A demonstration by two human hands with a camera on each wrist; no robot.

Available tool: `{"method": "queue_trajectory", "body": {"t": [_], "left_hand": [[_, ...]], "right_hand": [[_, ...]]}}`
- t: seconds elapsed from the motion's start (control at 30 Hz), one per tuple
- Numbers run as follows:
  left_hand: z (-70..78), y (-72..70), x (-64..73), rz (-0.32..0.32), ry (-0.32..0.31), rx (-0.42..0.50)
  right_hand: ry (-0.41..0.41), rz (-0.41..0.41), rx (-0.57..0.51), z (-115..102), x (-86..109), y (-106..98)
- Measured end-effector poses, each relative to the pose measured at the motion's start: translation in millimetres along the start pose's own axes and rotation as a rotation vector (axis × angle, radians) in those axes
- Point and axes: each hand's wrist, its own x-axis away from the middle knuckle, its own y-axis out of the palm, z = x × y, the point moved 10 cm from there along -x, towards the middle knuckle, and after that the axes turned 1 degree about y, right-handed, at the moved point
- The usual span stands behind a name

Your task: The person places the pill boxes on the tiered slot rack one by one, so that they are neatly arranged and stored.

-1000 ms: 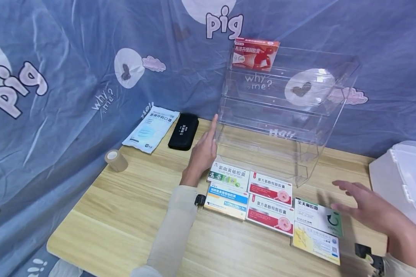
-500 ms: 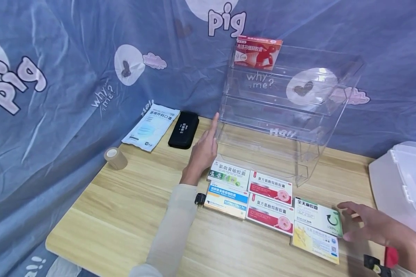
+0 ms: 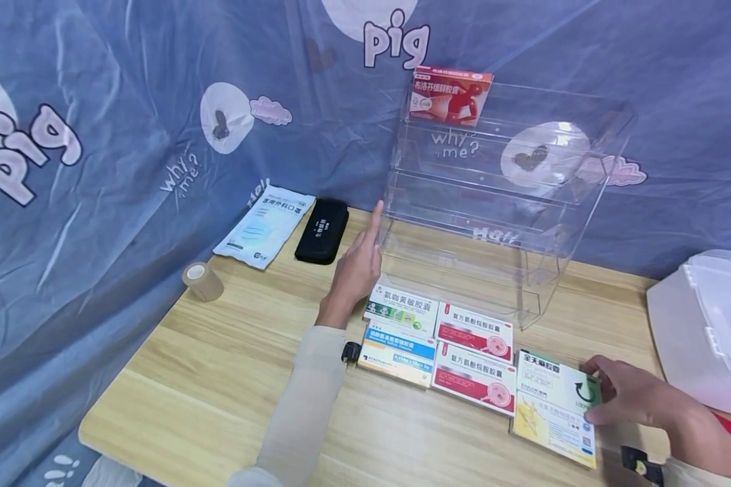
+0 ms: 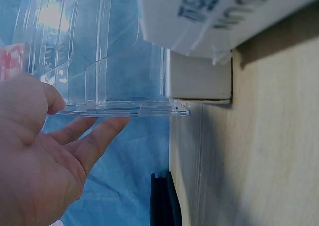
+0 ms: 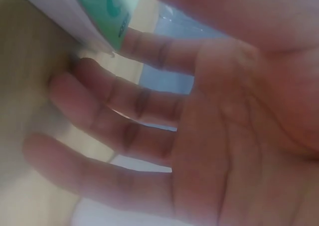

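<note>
In the head view my left hand [image 3: 358, 270] is at the left side of a clear acrylic display rack [image 3: 481, 182]. The left wrist view has its thumb and fingers on opposite faces of the rack's side panel [image 4: 119, 109], pinching it. My right hand [image 3: 636, 399] pinches the right end of a white-and-green medicine box [image 3: 545, 379], thumb at the near edge and index finger at the far corner. A yellow-and-white box [image 3: 554, 429] lies against its near side. In the right wrist view the green corner [image 5: 107, 16] touches the index finger; the other fingers are extended.
Red-and-white boxes [image 3: 475, 375], a blue-and-orange box [image 3: 396, 355] and a green-striped box [image 3: 402, 308] lie before the rack. A red box [image 3: 451, 98] stands on its top tier. Around are a mask packet [image 3: 264, 226], black case [image 3: 321, 231], tape roll [image 3: 204, 281] and white bin [image 3: 706, 325].
My right hand has come down and left from above the table onto the white-and-green medicine box and taken hold of its right end. The left hand stays on the rack.
</note>
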Motion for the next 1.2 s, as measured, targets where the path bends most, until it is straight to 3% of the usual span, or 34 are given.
{"method": "queue_trajectory", "body": {"t": [0.3,0.73,1.07,1.2], "left_hand": [[0.7,0.3,0.0,0.000,0.004,-0.003],[1.1,-0.1,0.3,0.004,0.002,-0.003],[1.4,-0.1,0.5,-0.004,-0.004,0.000],[1.7,-1.1,0.8,-0.003,-0.004,-0.001]], "right_hand": [[0.052,-0.006,0.004,0.2,-2.7,1.4],[0.036,0.030,0.026,-4.0,-2.7,-0.8],[0.082,0.040,0.041,3.8,-2.1,-1.0],[0.053,0.056,0.050,2.3,0.6,-3.1]]}}
